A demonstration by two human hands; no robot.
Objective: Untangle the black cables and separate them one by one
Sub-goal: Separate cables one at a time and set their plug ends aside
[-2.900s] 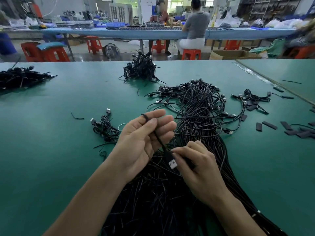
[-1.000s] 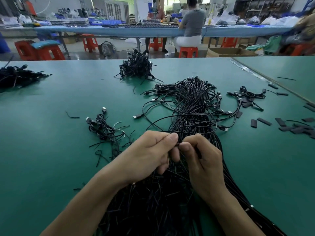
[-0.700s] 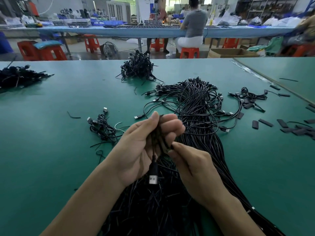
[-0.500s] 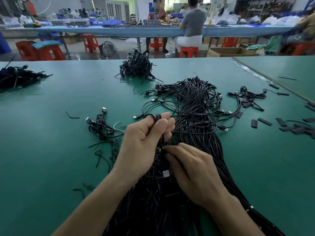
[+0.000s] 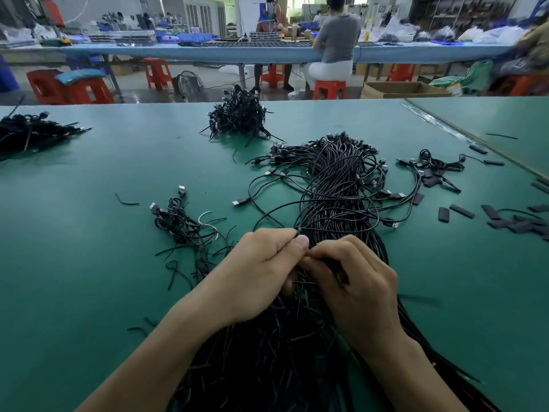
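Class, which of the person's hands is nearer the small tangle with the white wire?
Left. The left hand lies just right of the small tangle; the right hand is farther right, beyond the left hand, both pinching cables over the main bundle.

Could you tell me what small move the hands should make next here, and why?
Probably draw the left hand up and leftward, toward the small pile, while the right hand lets it slide: both seem to pinch one cable whose loop lies across the main bundle, so it is not yet free.
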